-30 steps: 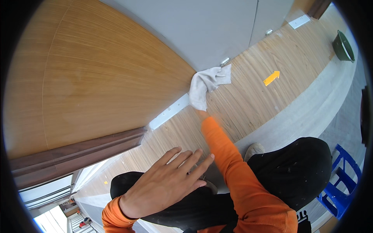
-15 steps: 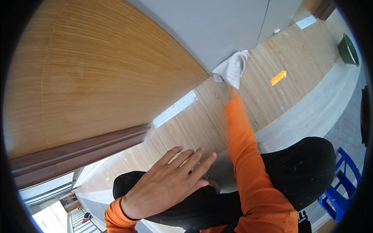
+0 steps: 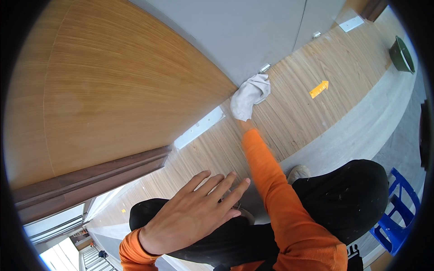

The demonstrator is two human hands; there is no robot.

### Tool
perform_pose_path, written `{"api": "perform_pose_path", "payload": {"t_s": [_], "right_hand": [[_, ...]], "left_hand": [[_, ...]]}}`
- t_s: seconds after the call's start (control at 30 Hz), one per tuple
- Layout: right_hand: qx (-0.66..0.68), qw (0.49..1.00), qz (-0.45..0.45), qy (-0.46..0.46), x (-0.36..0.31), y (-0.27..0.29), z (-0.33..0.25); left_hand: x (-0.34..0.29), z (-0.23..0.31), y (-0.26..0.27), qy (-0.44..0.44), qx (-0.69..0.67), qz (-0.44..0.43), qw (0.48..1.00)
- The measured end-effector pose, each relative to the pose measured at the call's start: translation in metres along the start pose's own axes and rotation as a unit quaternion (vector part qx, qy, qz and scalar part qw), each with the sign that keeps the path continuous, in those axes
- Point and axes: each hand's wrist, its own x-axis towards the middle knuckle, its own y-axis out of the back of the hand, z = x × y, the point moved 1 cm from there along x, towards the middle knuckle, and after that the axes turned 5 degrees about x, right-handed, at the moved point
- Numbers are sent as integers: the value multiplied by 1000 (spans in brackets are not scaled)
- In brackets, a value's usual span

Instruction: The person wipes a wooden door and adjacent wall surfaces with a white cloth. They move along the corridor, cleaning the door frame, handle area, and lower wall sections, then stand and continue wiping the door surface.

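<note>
Head view, right hand: the right hand [image 3: 244,123] is almost wholly hidden under the crumpled white cloth rag [image 3: 249,95] at upper centre of the frame; it seems closed on the rag, pressing it to the pale wood-grain laminate floor [image 3: 298,108].
Head view, rag place: where the floor meets the grey wall panel [image 3: 253,31] and the honey-brown wooden panel [image 3: 113,86].
Head view, left hand: the left hand [image 3: 194,214] is open, fingers spread, holding nothing, hovering at lower centre above the black-trousered knee [image 3: 226,244].
Risk, reach: the orange-sleeved arm [image 3: 271,180] is fully stretched; balance may tip forward.
Risk, snag: the rag could catch on the small metal fitting [image 3: 265,68] just beside it.
Risk, miss: the yellow arrow sticker [image 3: 318,89] lies apart to the right; a wide wipe could lift it.
</note>
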Motion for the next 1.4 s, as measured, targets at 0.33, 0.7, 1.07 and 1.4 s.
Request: {"api": "perform_pose_path", "payload": {"t_s": [0.33, 0.7, 1.07, 1.4], "right_hand": [[213, 923, -35, -319, 31, -25, 54], [109, 987, -58, -104, 105, -4, 94], [220, 894, -20, -390, 60, 2, 22], [135, 966, -75, -209, 13, -45, 97]], "left_hand": [[0, 4, 5, 1, -1, 7, 1000], [-3, 8, 5, -1, -7, 10, 1000], [-4, 8, -1, 0, 7, 5, 1000], [-5, 9, 2, 6, 4, 10, 1000]]}}
